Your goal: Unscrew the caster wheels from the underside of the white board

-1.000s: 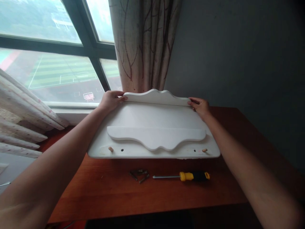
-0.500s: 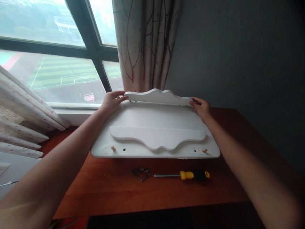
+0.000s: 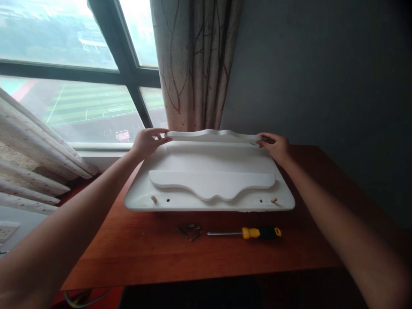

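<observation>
A white wavy-edged board (image 3: 212, 136) spans the far side of a larger white panel (image 3: 206, 156). My left hand (image 3: 149, 140) pinches its left end, and my right hand (image 3: 277, 146) grips its right end between thumb and fingers. Whether the board touches the panel along its lower edge I cannot tell. A second white wavy-edged board (image 3: 212, 183) lies flat on the panel, its curved edge toward me. Near the panel's front corners stand a left wooden dowel (image 3: 153, 199) and a right wooden dowel (image 3: 274, 200), each beside a dark hole.
On the brown table (image 3: 161, 257), in front of the panel, lie several small screws (image 3: 190, 231) and a yellow-and-black screwdriver (image 3: 257, 233) pointing left. A window (image 3: 93, 103) and a curtain (image 3: 196, 64) rise behind; a grey wall (image 3: 305, 73) borders the right.
The held board has tilted and lowered toward the panel; the dark spots along its lower edge have dropped from sight. Both hands keep their hold. The view has shifted slightly.
</observation>
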`<state>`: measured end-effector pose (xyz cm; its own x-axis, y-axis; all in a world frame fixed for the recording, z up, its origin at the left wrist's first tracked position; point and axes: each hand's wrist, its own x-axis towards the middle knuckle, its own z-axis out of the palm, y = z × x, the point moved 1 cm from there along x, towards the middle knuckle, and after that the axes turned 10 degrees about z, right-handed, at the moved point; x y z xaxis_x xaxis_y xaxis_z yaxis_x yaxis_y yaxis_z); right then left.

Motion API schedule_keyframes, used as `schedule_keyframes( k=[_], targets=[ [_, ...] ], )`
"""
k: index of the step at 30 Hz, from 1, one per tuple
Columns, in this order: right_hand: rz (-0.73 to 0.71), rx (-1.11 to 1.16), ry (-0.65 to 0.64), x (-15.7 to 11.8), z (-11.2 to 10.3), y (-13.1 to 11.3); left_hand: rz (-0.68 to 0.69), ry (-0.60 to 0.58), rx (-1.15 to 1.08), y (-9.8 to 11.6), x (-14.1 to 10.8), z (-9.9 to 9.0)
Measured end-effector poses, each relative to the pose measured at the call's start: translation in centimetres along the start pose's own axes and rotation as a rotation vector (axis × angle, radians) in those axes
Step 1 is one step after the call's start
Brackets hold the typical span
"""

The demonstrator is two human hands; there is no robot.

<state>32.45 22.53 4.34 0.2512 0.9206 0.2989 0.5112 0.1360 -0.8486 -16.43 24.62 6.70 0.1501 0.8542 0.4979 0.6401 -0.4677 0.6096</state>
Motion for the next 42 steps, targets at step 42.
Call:
schedule_keyframes(
  k=[42],
  targets=[
    [0.477,0.147,0.054,-17.4,-5.8,2.1,-0.647,0.12,-0.569,4.5,-15.8,-4.2]
  ],
)
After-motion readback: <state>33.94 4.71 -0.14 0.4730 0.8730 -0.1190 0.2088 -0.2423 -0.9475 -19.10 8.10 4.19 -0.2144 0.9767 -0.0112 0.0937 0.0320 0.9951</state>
